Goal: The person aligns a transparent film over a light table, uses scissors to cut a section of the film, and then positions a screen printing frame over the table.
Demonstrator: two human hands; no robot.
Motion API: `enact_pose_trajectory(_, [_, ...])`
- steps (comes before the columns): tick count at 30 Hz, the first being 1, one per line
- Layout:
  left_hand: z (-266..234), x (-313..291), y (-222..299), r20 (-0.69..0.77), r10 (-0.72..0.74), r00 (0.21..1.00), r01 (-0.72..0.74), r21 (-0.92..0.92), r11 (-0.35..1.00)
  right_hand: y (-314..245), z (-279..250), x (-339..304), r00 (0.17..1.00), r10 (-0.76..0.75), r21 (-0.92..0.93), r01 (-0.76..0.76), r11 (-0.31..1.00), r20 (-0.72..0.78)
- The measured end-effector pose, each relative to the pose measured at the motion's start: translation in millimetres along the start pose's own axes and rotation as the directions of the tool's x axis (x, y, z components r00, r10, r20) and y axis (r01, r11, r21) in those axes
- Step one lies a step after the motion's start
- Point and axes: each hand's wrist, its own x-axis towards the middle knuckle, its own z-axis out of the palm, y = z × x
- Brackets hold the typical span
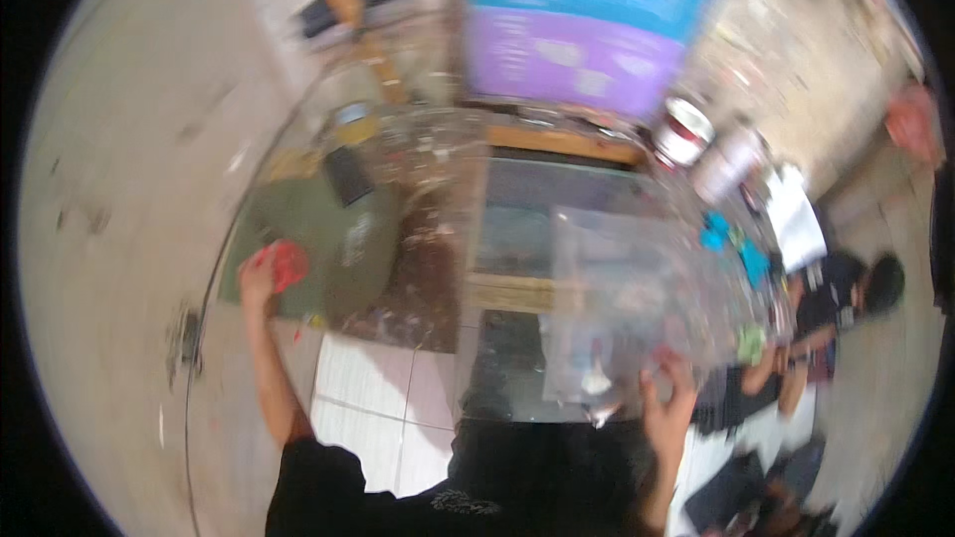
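The picture is smeared by motion. My left hand (257,278) is out at the left, its fingers closed on a roundish red thing (287,266) whose kind I cannot make out. It is over a dull green sheet (313,229) that covers the left part of the worktable. On the right, a clear plastic sheet (617,278) lies across or just above a dark glass panel (512,338). My right hand (668,398) grips the near edge of this plastic, thumb and fingers curled at its lower right.
A dark flat block (347,175) rests on the green sheet. Behind the panel stands a blue and purple board (587,30). A white tub (682,131), a spray can (729,161) and blue scraps (753,261) crowd the right side. Another person (831,293) sits at the far right.
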Motion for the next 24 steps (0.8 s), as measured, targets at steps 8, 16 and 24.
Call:
enact_pose_trajectory(8, [-59, 81, -35, 0.050, 0.129, 0.990, -0.138, 0.439, 0.888, 84, -42, 9, 0.906, 0.030, -0.408, -0.219, 0.886, -0.422])
enact_pose_trajectory(16, [-41, 66, -21, -0.009, 0.034, 0.999, -0.018, 0.692, 0.721, 123, -58, 25, 0.864, 0.216, -0.421, -0.423, 0.802, -0.455])
enact_pose_trajectory(24, [-21, 59, -17, 0.052, 0.334, 0.941, -0.147, 0.953, 0.264, 136, -68, 52, 0.860, 0.405, -0.186, -0.473, 0.861, -0.309])
